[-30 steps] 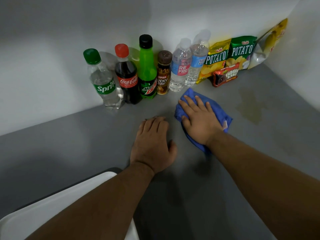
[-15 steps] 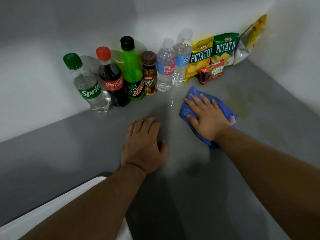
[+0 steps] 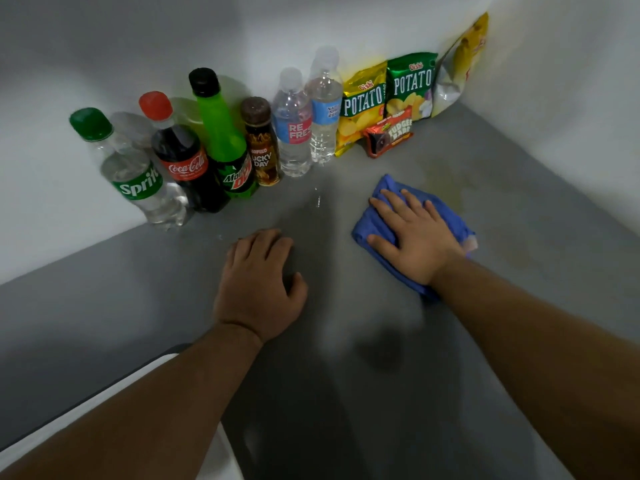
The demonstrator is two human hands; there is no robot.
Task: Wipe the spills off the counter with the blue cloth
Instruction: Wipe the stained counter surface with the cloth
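Note:
The blue cloth (image 3: 446, 211) lies folded on the grey counter (image 3: 138, 299), right of centre. My right hand (image 3: 414, 235) presses flat on top of it, fingers spread, covering most of it. A yellowish spill (image 3: 446, 185) stains the counter just beyond the cloth's far right edge, and a fainter mark (image 3: 516, 259) lies to its right. A small wet streak (image 3: 318, 199) glints in front of the bottles. My left hand (image 3: 259, 284) rests palm down on the bare counter to the left, holding nothing.
Along the back wall stand a Sprite bottle (image 3: 135, 178), Coca-Cola bottle (image 3: 180, 157), Mountain Dew bottle (image 3: 225, 140), a coffee bottle (image 3: 261, 143) and two water bottles (image 3: 294, 129). Potato chip bags (image 3: 388, 95) and a fudge bar pack (image 3: 389, 135) fill the corner. A white surface (image 3: 69, 427) adjoins the near left.
My right hand has slid the blue cloth to the right, toward the yellowish spill. My left hand stays planted on the counter. The view has shifted a little.

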